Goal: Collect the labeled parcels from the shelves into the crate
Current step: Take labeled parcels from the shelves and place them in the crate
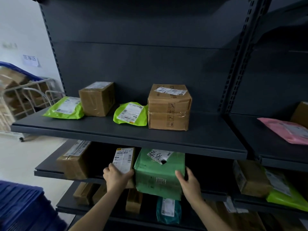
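A large green wrapped parcel [156, 174] with a white handwritten label sits at the front of the second shelf. My right hand [189, 181] holds its right side, fingers curled round the edge. My left hand [116, 176] grips its left side, in front of a brown box with a white label [124, 158]. On the upper shelf [116, 132] stand two brown boxes [97, 99] [169, 106] and two lime-green bags [65, 108] [130, 114]. The blue crate [25, 205] is at the lower left.
Another brown box [74, 160] lies on the second shelf's left end. The lower shelf holds small brown boxes [133, 201] and a teal bag [168, 210]. The right bay has a pink bag [286, 129], a brown box [250, 178] and a lime bag [283, 195]. A cart with boxes [20, 90] stands far left.
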A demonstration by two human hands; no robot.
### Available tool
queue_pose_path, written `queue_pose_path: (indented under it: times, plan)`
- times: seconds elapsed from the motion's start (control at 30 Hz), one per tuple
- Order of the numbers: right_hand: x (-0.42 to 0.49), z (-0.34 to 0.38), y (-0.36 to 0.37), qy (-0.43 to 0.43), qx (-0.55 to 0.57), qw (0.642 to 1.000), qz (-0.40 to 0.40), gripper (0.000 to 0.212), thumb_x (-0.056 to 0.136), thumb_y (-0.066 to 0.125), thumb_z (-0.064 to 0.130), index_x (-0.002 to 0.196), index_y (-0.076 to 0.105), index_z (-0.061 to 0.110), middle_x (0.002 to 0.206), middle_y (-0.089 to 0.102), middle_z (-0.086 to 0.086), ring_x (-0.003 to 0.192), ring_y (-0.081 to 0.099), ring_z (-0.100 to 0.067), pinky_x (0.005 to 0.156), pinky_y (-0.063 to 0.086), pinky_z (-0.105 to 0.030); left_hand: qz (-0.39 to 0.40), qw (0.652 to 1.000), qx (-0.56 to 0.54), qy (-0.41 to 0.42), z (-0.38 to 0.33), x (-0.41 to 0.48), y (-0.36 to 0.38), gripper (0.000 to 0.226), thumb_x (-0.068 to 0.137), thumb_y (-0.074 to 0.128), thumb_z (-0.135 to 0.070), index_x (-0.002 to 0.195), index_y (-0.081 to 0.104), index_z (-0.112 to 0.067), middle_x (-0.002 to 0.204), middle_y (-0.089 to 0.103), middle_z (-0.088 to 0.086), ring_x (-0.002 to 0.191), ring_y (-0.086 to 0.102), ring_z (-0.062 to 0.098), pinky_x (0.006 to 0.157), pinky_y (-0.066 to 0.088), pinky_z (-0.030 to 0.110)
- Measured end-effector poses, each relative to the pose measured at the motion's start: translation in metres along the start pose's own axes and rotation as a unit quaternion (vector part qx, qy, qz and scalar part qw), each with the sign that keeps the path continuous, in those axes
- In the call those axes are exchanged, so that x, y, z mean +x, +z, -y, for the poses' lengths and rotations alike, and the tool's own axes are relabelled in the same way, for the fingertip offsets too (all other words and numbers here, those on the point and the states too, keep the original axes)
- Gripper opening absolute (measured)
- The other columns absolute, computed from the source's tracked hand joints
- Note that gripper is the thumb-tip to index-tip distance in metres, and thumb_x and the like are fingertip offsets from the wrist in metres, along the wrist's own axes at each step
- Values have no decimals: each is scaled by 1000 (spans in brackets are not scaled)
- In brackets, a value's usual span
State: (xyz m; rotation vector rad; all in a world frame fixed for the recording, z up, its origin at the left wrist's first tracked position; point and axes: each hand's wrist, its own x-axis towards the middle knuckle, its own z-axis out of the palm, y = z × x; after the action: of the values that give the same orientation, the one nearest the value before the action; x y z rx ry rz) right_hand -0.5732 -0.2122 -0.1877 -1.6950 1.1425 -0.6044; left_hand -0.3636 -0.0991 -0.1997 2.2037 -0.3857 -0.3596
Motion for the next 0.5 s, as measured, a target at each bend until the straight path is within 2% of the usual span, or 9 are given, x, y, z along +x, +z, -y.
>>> queue_pose_path:
  times: [0.23,0.5]
  plan:
    - [9,14,28,-9,5,1000,-19,66,92,49,39,146,22,11,149,33,-8,135,33,-25,106,31,-32,6,1000,2,-2,8,36,-9,90,69,77,-35,137,27,0,135,30,21,127,27,39,103,33,50]
    - [17,18,39,6,10,999,-47,59,92,49,39,142,32,13,138,47,-5,127,45,-24,98,37,-29,32,999,6,-10,17,64,-4,93,69,79,-33,138,27,1,137,29,22,129,25,39,105,31,52]
